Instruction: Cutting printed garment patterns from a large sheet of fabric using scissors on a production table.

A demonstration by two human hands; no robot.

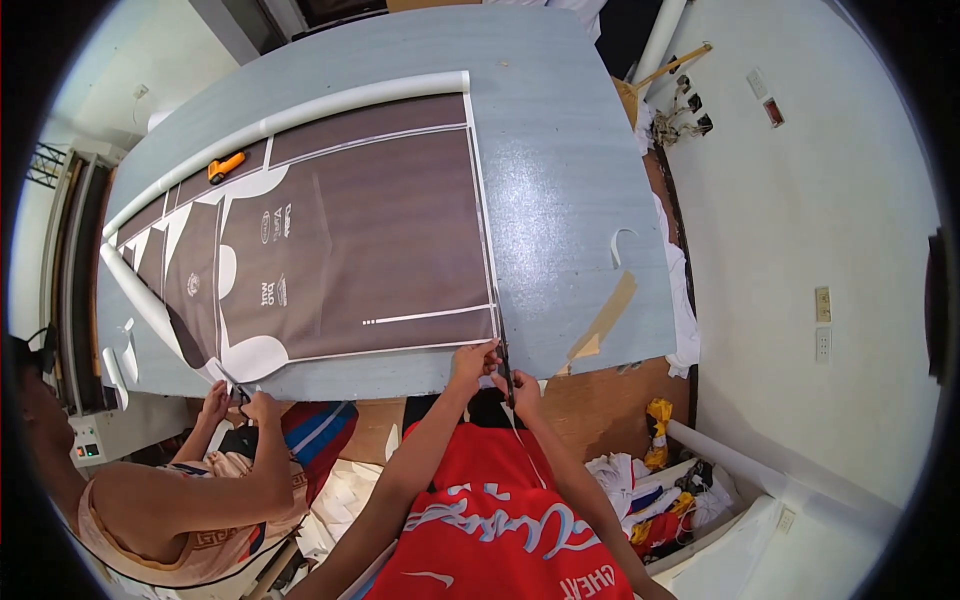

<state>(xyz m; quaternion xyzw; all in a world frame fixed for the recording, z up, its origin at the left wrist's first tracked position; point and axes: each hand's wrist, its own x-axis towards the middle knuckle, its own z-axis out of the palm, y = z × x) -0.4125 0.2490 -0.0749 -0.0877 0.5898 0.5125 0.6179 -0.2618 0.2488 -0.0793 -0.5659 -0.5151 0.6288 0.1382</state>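
A large printed sheet (400, 230), dark brown with white borders and shapes, lies on the blue-grey table (560, 170). At its near right corner my left hand (472, 364) pinches the edge of the sheet. My right hand (520, 392) is closed round the handles of a pair of black scissors (504, 345). Their blades point away from me along the sheet's right white border. A thin white strip (530, 455) hangs below my hands, over my red shirt. How far the blades are spread is too small to tell.
At the left, another person's hands (238, 400) work with scissors at the sheet's near edge. A white paper roll (300, 112) lies along the far side, with an orange tool (226, 167) beside it. Brown tape (605, 318) lies at the right. A bin (735, 490) holds coloured cloth.
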